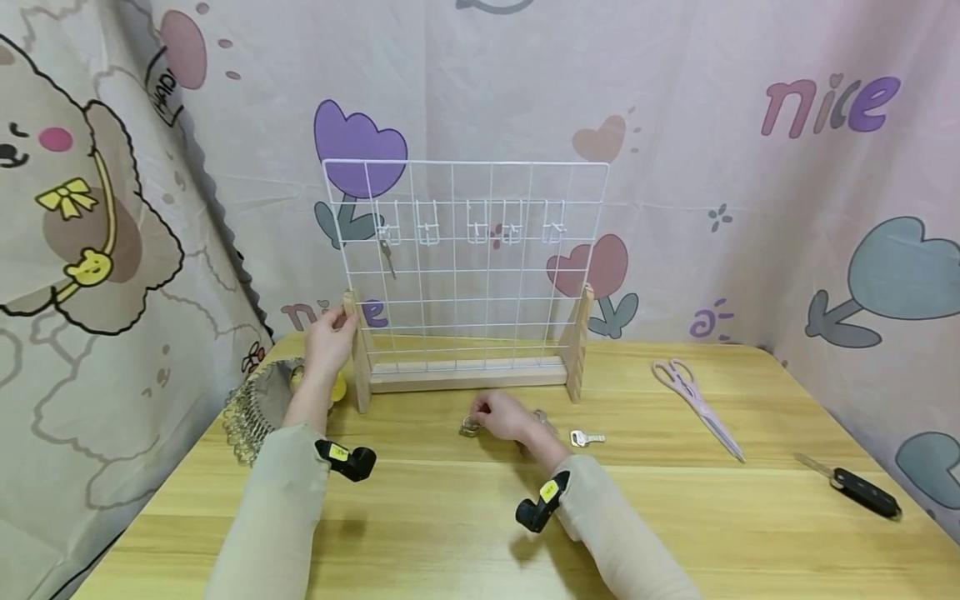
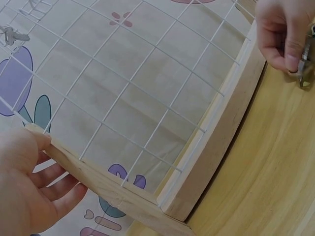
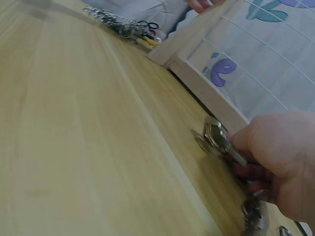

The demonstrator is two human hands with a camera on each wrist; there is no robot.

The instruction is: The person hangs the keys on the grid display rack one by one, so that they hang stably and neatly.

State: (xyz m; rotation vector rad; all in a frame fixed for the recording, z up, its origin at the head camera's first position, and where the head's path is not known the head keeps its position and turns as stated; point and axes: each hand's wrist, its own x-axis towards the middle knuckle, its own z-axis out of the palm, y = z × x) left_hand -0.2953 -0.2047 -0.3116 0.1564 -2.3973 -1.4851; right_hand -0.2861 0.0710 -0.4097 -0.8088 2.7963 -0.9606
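A white wire grid rack point(image 1: 472, 286) stands on wooden side posts point(image 1: 574, 354). My left hand point(image 1: 330, 340) holds the left post near its top, the thumb in front and the other fingers behind it, as the left wrist view shows. Low in front of the rack, my right hand point(image 1: 504, 416) pinches a metal key point(image 3: 216, 135) by its edge, close over the table. Several hooks point(image 1: 477, 233) line the grid, and one key point(image 1: 387, 260) hangs from the leftmost. More keys point(image 3: 253, 214) lie under my right hand, partly hidden by it. A single silver key point(image 1: 587, 438) lies to its right.
At the left, a grey basket point(image 1: 258, 408) with a metallic fringe holds yellow items, partly behind my left arm. Pink scissors point(image 1: 696, 404) lie right of the rack. Farther right is a folding knife point(image 1: 866, 492) with its blade out. Printed cloth point(image 1: 697, 275) hangs behind the table.
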